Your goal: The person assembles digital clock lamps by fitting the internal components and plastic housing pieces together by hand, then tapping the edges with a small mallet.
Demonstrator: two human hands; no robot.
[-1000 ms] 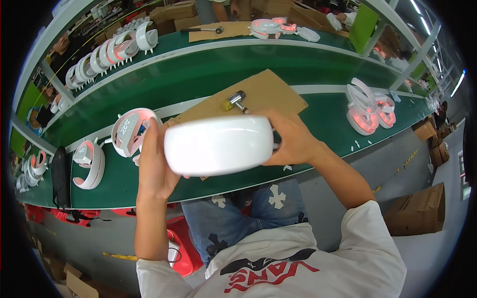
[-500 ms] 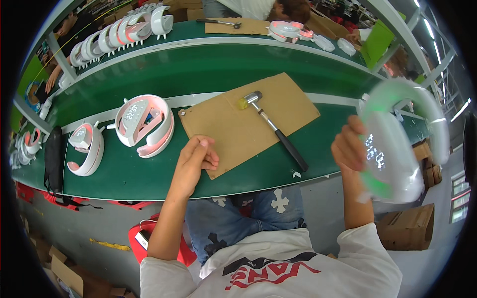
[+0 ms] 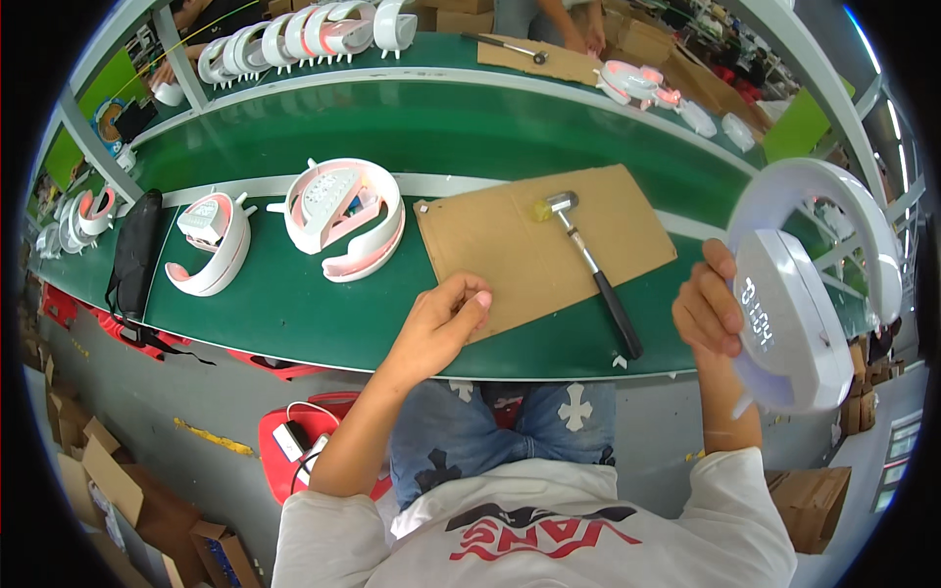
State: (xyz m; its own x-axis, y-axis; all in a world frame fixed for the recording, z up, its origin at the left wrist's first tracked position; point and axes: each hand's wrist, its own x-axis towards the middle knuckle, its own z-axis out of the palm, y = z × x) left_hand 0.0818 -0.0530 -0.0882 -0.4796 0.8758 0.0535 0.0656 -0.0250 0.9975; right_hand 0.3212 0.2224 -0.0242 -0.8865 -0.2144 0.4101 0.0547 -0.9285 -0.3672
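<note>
At the right, off the bench edge, my right hand (image 3: 708, 302) grips a white C-shaped digital clock lamp (image 3: 799, 323) by its side. Its display is lit and its ring glows pale violet. Closed loosely, with nothing visible in the fingers, my left hand (image 3: 443, 325) is at the near edge of a cardboard sheet (image 3: 490, 250). On that sheet lies a mallet (image 3: 586, 253) with a yellow tip, its black handle reaching past the cardboard. Left of it stand two more clock lamps with pink inner sides, a larger one (image 3: 389, 230) and a smaller one (image 3: 232, 257).
A black pouch (image 3: 135, 255) lies on the green bench (image 3: 304, 323) at the left. Several white lamps (image 3: 294, 39) line the raised shelf, where another hammer (image 3: 505, 46) rests on cardboard. A red stool (image 3: 279, 431) with chargers stands below. Another person's hands show at the back.
The lamp in my right hand has turned and holds steadier; its glow has gone from green to pale violet. The view has shifted, moving the bench items rightward in the picture.
</note>
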